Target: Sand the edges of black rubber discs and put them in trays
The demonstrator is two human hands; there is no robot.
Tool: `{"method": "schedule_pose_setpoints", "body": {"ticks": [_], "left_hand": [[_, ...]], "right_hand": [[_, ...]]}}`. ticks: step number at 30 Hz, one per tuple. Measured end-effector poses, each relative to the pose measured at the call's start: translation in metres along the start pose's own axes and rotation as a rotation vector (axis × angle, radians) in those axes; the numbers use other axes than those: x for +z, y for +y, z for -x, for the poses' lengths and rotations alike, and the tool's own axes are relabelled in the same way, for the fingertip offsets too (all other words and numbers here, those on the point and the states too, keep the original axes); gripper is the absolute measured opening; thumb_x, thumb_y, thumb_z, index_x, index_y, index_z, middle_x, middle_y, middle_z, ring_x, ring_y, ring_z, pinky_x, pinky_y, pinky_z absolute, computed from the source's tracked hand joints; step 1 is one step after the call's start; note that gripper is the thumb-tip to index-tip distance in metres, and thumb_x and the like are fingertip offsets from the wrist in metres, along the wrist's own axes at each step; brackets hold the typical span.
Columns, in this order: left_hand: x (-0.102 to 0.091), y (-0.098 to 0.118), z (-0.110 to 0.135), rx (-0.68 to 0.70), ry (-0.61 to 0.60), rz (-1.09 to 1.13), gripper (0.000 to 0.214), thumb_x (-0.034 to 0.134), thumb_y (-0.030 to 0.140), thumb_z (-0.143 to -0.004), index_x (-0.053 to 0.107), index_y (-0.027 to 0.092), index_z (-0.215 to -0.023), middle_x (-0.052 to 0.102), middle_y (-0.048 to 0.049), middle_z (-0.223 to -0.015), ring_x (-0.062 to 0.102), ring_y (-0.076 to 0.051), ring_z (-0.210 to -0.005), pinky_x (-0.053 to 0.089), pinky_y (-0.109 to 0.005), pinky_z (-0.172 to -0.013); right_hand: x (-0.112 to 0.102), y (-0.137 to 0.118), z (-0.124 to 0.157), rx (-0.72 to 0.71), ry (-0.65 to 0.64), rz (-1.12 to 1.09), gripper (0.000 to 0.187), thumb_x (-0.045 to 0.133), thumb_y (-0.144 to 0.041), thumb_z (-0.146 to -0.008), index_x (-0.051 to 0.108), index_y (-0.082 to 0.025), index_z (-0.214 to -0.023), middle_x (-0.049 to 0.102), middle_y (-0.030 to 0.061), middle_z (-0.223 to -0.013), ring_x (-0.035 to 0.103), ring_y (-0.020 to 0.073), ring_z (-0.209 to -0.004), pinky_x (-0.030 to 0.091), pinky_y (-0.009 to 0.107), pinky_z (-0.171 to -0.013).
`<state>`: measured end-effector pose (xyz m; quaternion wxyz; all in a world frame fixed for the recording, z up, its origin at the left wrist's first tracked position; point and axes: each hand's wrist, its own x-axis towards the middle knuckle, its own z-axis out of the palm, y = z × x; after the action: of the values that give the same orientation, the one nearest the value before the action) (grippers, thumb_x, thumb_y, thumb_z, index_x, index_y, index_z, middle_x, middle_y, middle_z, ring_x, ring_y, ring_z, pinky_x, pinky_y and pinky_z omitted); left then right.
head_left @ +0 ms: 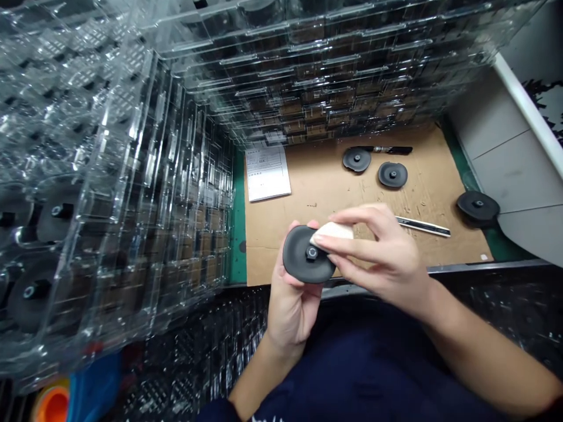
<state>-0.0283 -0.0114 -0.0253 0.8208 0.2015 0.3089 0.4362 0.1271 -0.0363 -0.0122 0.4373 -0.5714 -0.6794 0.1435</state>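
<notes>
A black, rounded disc-shaped part [299, 264] with a short stem at its centre is held up over the front edge of the cardboard. My left hand [292, 310] grips it from below, fingers wrapped behind its rim. Pinched in my right hand [382, 252] is a white pad [336, 233], which touches the disc's upper right face beside the stem; whether it is cloth or sponge I cannot tell. Two similar black discs, one at the back [356, 159] and another [393, 174] to its right, lie on the cardboard. A third black disc [478, 206] sits at the right edge.
Tall stacks of clear plastic trays [185, 176] wall in the left and back. On the cardboard sheet [316, 193] lie a white printed paper [268, 174], a slim white-and-black tool [424, 226] and a black marker-like item [398, 150]. A white panel [505, 135] borders the right side.
</notes>
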Motion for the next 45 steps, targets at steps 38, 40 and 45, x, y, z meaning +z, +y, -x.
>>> {"method": "schedule_pose_setpoints", "body": {"ticks": [38,40,45], "left_hand": [[0.02,-0.003,-0.008,0.297,0.091,-0.182,0.05,0.077,0.019,-0.066,0.06,0.041,-0.107,0.06,0.008,-0.117,0.055,-0.022,-0.116,0.048,-0.028,-0.095],[0.021,-0.004,-0.008,0.336,0.083,-0.185,0.05,0.078,0.024,-0.065,0.06,0.042,-0.109,0.059,0.0078,-0.119,0.054,-0.022,-0.117,0.045,-0.03,-0.098],[0.017,-0.008,-0.01,0.368,0.094,-0.235,0.051,0.08,0.031,-0.062,0.06,0.044,-0.107,0.058,0.0071,-0.12,0.053,-0.025,-0.118,0.045,-0.034,-0.098]], "right_hand": [[0.004,-0.024,0.016,0.086,0.114,-0.096,0.031,0.063,-0.008,-0.078,0.068,-0.017,-0.107,0.055,0.0103,-0.113,0.051,0.0217,-0.107,0.047,0.04,-0.09],[0.007,-0.026,0.018,0.084,0.121,-0.116,0.03,0.062,-0.01,-0.078,0.068,-0.017,-0.107,0.054,0.0109,-0.112,0.051,0.0223,-0.106,0.049,0.04,-0.087],[0.014,-0.03,0.025,0.145,0.16,-0.106,0.035,0.062,-0.012,-0.079,0.064,-0.022,-0.113,0.053,0.0094,-0.11,0.053,0.0216,-0.102,0.05,0.041,-0.083]]}}
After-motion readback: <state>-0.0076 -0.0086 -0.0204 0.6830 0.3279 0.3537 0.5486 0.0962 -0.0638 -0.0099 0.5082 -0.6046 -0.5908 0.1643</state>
